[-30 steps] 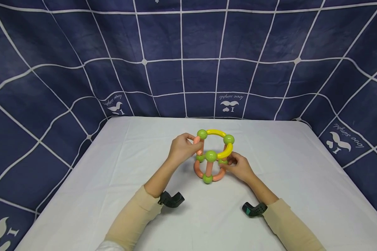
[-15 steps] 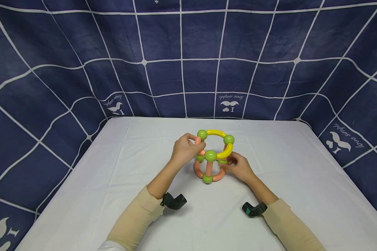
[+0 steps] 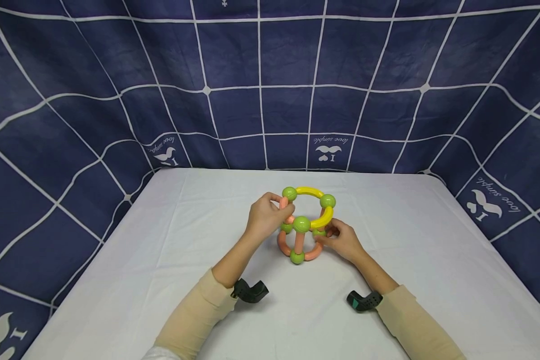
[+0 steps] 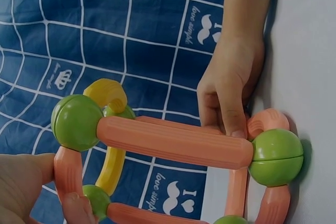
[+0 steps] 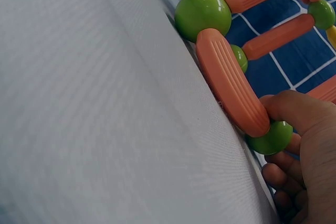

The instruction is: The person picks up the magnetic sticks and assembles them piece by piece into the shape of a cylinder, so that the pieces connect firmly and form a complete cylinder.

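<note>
A cage of green balls joined by orange and yellow rods stands on the white-covered table [image 3: 207,210]. Its top ring has two yellow curved rods [image 3: 322,218], and a curved orange rod [image 4: 68,171] closes the left side, by the front top green ball [image 4: 77,123]. My left hand [image 3: 265,216] pinches this orange rod between thumb and fingers. Low on the right, my right hand [image 3: 344,242] grips a bottom green ball [image 5: 270,140], its thumb touching the end of the curved orange rod [image 5: 233,82] there. Upright straight orange rods [image 4: 176,141] link the rings.
Dark blue cloth [image 3: 288,110] with white grid lines hangs behind the table and along both sides. A black wrist camera [image 3: 250,291] sits on the left wrist, another black camera [image 3: 364,301] on the right, both low over the tabletop.
My left hand has shifted slightly to the right, bringing the curved orange rod in against the top ring. The right hand and the rest of the cage have stayed put.
</note>
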Available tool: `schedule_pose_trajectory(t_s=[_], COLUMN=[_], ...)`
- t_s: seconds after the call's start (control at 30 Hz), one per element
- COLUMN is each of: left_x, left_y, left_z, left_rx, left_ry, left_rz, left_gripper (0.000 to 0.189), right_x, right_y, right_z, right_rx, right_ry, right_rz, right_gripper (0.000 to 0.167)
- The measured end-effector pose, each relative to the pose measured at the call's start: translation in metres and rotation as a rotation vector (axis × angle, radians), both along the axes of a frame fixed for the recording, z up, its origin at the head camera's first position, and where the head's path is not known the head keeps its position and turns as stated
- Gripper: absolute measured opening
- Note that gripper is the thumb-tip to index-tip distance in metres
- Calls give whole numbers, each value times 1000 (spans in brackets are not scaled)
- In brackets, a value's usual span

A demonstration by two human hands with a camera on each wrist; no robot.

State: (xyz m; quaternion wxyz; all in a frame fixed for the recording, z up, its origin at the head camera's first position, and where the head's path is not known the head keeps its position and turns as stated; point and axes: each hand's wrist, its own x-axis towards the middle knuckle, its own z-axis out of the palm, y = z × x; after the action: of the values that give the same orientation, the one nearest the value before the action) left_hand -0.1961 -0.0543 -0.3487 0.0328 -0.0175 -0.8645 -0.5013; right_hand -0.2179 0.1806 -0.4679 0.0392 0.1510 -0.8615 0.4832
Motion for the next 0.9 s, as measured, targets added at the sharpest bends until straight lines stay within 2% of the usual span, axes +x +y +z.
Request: schedule_pose_trajectory(t_s=[0.23, 0.37, 0.57, 0.67, 0.8, 0.9], left_x=[1, -1, -11, -15, -18, -19], left_y=[-3, -9, -27, -39, -58, -78], left_z=[-3, -7, -24, -34, -45, -50], left_rx=[6, 38, 54, -7, -140, -248], left_ry=[32, 5, -16, -36, -48, -17], left_rz=[26, 51, 47, 14, -61, -128], left_gripper=[45, 48, 47, 42, 38, 37], right_x=[1, 1, 0, 0, -1, -2], right_y=[-1, -1, 1, 2, 9, 23], right_z=[1, 2, 2, 2, 6, 13], right_rx=[0, 3, 10, 14, 12, 35], right_ry=[-9, -11, -12, -18, -36, -26], right_rz=[-1, -6, -15, -4, 43, 89], right_gripper=[31, 31, 32, 33, 33, 32])
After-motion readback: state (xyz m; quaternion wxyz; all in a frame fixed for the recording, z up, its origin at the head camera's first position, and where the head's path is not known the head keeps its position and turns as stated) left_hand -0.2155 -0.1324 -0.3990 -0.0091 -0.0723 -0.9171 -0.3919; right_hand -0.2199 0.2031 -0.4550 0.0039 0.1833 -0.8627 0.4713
